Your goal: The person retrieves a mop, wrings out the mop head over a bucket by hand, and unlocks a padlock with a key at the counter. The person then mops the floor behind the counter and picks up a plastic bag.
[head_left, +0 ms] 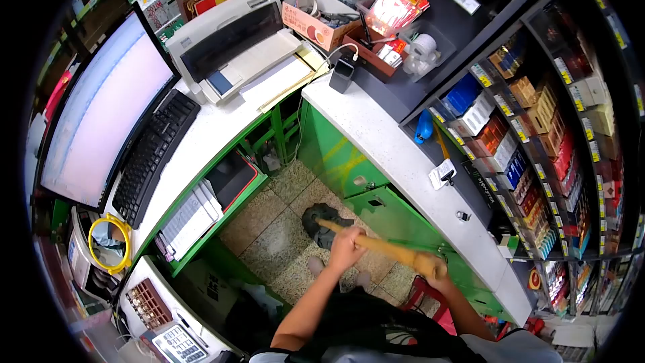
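A pale wooden pole slants across the lower middle, with a dark grey mop head at its far end on the tiled floor. My left hand is wrapped round the pole near the mop head. My right hand is closed round the thicker near end of the pole. Below the mop head, part of the person's feet shows on the tiles.
A white desk on the left bears a monitor, keyboard and printer. On the right stand a white-topped green cabinet and shelves of small packets. A red stool is beside the legs.
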Action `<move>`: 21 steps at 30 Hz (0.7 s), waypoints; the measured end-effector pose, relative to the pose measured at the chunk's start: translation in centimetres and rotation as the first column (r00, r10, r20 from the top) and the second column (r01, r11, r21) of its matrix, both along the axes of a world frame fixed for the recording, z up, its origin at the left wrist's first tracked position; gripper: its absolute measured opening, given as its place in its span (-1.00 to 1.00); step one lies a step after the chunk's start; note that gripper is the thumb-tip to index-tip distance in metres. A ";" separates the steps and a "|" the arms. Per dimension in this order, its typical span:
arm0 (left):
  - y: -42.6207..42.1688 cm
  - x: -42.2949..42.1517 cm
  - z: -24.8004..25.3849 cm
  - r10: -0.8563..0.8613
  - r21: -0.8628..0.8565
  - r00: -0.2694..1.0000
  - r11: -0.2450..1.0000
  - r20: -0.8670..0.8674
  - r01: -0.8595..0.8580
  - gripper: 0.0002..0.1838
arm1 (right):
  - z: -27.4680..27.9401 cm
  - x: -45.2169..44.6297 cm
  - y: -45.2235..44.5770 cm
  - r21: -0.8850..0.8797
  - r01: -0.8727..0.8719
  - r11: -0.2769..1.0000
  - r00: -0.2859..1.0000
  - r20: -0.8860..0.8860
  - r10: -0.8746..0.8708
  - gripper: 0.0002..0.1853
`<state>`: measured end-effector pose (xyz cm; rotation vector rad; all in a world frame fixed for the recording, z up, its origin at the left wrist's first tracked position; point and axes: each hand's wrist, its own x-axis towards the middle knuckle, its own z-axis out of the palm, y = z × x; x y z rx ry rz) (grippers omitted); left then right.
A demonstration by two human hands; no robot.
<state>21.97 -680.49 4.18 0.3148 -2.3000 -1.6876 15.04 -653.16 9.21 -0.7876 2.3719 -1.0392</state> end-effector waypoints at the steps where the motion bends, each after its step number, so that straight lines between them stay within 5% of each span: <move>1: 1.3 0.7 -0.2 0.003 -0.024 1.000 1.000 -0.010 -0.003 -0.73 | 1.8 -0.6 -1.5 -0.010 -0.011 1.000 1.000 -0.014 0.011 -0.84; 3: 3.3 1.6 -0.6 -0.005 -0.053 0.999 0.999 -0.034 0.003 -0.73 | 6.6 -0.9 -4.1 0.095 0.252 0.963 0.941 0.208 -0.267 -0.84; 5: 5.4 2.3 -0.5 -0.074 -0.013 0.997 0.997 0.008 0.074 -0.72 | 10.8 -0.8 -4.6 -0.007 0.239 0.971 0.934 0.276 -0.228 -0.80; 7: 7.7 2.8 -1.7 -0.106 -0.018 0.994 0.994 0.038 0.107 -0.73 | 15.5 0.1 -4.3 -0.240 0.203 0.949 0.796 0.605 -0.017 -0.68; 8: 9.1 3.1 -2.3 -0.144 -0.030 0.988 0.989 0.049 0.145 -0.73 | 17.3 0.8 -3.6 -0.250 0.204 0.946 0.800 0.599 -0.014 -0.68; 10: 11.7 3.7 -2.5 -0.204 -0.081 0.975 0.974 0.087 0.211 -0.77 | 19.5 2.1 -1.1 -0.123 -0.398 0.909 0.801 0.435 0.410 -0.53; 13: 16.6 4.9 -3.4 -0.252 -0.153 0.941 0.945 0.225 0.289 -0.74 | 19.4 4.8 5.5 -0.004 -0.516 0.856 0.812 0.315 0.491 -0.46; 17: 24.6 6.7 -4.8 -0.248 -0.312 0.948 0.901 0.200 0.302 -0.79 | 17.2 8.4 16.7 0.210 -0.534 0.819 0.814 0.391 0.430 -0.50; 19: 29.5 6.6 -4.5 -0.302 -0.356 0.929 0.861 0.215 0.362 -0.77 | 17.6 9.6 21.9 0.183 -0.484 0.855 0.836 0.384 0.391 -0.55; 21: 35.2 6.3 -3.5 -0.384 -0.373 0.894 0.814 0.230 0.445 -0.74 | 20.5 10.3 27.5 0.346 -0.295 0.891 0.910 0.387 0.151 -0.59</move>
